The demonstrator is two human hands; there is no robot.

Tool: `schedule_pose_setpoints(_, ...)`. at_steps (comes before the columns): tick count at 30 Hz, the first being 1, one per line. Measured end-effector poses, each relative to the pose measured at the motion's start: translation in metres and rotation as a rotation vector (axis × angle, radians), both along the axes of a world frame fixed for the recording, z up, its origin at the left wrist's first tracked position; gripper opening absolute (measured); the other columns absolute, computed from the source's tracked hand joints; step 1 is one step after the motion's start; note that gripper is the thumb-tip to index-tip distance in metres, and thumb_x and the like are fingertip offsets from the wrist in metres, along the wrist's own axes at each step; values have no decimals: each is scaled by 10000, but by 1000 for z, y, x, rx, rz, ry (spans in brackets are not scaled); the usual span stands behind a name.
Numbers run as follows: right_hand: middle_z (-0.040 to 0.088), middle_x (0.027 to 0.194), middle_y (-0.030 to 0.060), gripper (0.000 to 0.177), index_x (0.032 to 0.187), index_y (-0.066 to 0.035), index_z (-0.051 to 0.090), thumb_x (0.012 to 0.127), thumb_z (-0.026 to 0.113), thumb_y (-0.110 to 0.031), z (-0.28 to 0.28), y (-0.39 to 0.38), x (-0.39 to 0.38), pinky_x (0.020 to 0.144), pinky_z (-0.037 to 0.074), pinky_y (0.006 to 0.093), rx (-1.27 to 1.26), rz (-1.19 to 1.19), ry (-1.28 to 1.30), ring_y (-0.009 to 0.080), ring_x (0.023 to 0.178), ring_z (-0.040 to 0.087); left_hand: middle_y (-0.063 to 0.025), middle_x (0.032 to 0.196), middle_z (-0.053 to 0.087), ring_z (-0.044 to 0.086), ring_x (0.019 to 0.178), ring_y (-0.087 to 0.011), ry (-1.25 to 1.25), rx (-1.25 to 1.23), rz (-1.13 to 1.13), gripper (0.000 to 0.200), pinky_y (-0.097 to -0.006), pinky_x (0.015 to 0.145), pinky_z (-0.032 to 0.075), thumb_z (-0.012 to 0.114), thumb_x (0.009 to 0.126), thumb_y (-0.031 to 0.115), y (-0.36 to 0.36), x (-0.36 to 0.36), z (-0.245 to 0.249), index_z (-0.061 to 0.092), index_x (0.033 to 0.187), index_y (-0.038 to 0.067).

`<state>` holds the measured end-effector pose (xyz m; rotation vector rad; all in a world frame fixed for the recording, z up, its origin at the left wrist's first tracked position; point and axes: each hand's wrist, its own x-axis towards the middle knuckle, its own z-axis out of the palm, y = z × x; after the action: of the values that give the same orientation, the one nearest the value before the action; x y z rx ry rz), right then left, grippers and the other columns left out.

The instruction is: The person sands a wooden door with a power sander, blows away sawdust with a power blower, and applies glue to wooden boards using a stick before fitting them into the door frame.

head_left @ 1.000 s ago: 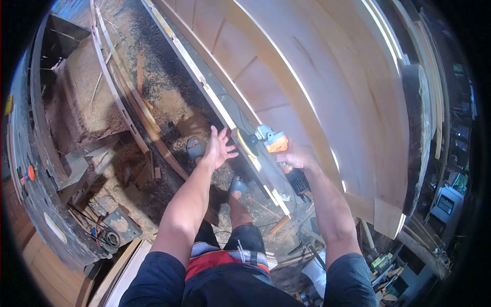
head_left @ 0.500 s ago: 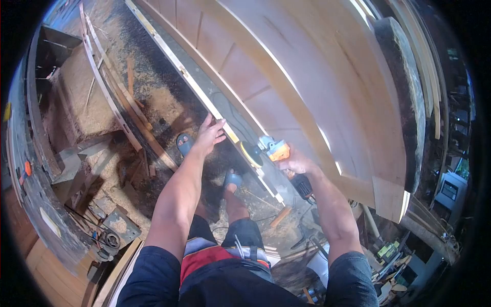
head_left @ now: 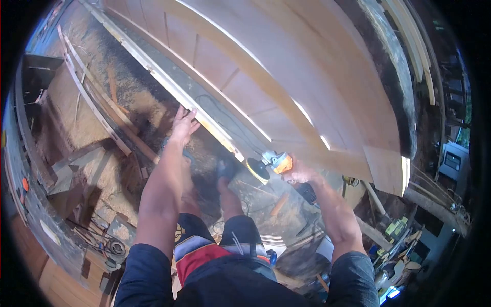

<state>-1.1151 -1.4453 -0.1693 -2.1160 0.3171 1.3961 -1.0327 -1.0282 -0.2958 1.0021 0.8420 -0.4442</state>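
My left hand holds the edge of a long, narrow wooden strip, thumb and fingers at its near side. The strip slants from the upper left down to its near end at mid-frame. My right hand is wrapped round an angle grinder with an orange and silver head and a dark body. On the grinder sits a round sanding disc with a yellowish rim, tilted, right by the near end of the strip.
A large curved wooden panel fills the upper right. Curved wooden strips and sawdust lie to the left. A cable runs along the floor behind the strip. A short wood offcut lies below the grinder. Tools and scraps clutter the lower right.
The strip and my left hand have shifted up and left in view. The disc, which overlapped the strip before its end, is now at the near end. The view has also turned slightly.
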Motion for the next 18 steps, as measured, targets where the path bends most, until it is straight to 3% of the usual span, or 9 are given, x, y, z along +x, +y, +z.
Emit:
schedule_pose_setpoints(4, 678, 964, 104, 909, 1430, 3, 384, 658, 831, -174, -1, -25, -24, 710, 560, 353, -26, -43, 21, 203, 825, 681, -33, 1528, 452, 545, 1219, -289, -54, -7, 0, 745, -410, 1044, 464, 668, 999, 209, -3, -2, -1, 249, 1611, 280)
schedule_pose_setpoints(9, 671, 992, 95, 915, 1416, 5, 397, 638, 842, -176, -6, -64, -66, 783, 552, 369, 52, -140, 31, 230, 890, 672, -37, 1628, 298, 459, 1342, -351, -69, 33, -74, 707, -442, 1106, 397, 587, 1039, 241, -4, -4, 8, 184, 1618, 266)
schedule_pose_setpoints(12, 672, 1033, 105, 885, 1378, 13, 442, 625, 858, -194, -5, -91, -92, 817, 544, 388, 52, -149, 41, 240, 939, 668, 0, 1581, 405, 495, 1322, -292, -50, 52, -65, 706, -445, 1077, 404, 582, 1043, 215, -1, -7, -3, 184, 1620, 295)
schedule_pose_setpoints(13, 688, 1117, 148, 848, 1385, 8, 448, 654, 830, -191, -4, -98, -100, 878, 542, 394, -71, -56, 45, 287, 1012, 682, -8, 1583, 402, 504, 1310, -296, -59, 52, -72, 709, -448, 1073, 408, 580, 1043, 215, -1, -7, -5, 177, 1622, 288)
schedule_pose_setpoints(16, 685, 1106, 170, 797, 1330, 34, 476, 656, 826, -207, -8, -134, -145, 897, 541, 397, -202, 263, -6, 287, 1044, 677, -37, 1595, 388, 525, 1288, -318, -18, 98, -79, 719, -455, 1060, 420, 573, 1043, 210, -6, -10, 1, 157, 1627, 261)
schedule_pose_setpoints(18, 676, 1092, 168, 783, 1308, 50, 462, 670, 832, -213, 2, -158, -190, 886, 543, 387, -171, -16, 144, 267, 1024, 673, -64, 1607, 373, 534, 1288, -344, 83, 196, -67, 727, -459, 1050, 429, 567, 1042, 203, -18, -5, 20, 143, 1631, 236)
